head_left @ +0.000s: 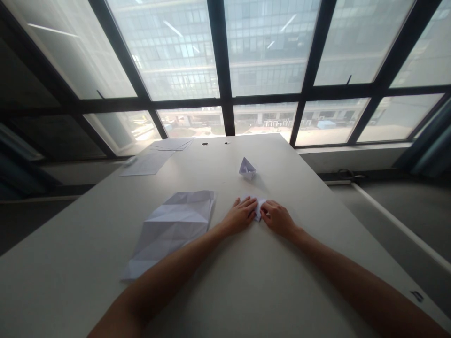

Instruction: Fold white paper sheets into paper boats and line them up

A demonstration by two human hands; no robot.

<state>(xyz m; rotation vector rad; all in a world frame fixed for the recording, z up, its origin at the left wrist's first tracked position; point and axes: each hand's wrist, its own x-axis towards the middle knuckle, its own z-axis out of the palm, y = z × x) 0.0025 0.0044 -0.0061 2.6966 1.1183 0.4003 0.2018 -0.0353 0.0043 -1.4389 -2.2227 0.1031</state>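
Observation:
A small piece of folded white paper [258, 209] lies on the table between my two hands. My left hand [241, 215] rests flat over its left part, fingers stretched out and pressing it down. Curled fingers of my right hand [277, 217] pinch the paper's right edge. Both hands partly cover the paper, so its full shape is hidden. Just beyond them stands a folded paper boat [247, 169] with a pointed peak.
The white table [282, 291] reaches toward the windows. Creased paper sheets [172, 225] lie left of my left forearm. Farther back at the left are flat paper sheets [150, 163] with a small pale object [130, 161]. A dark mark [417, 295] shows near the right edge.

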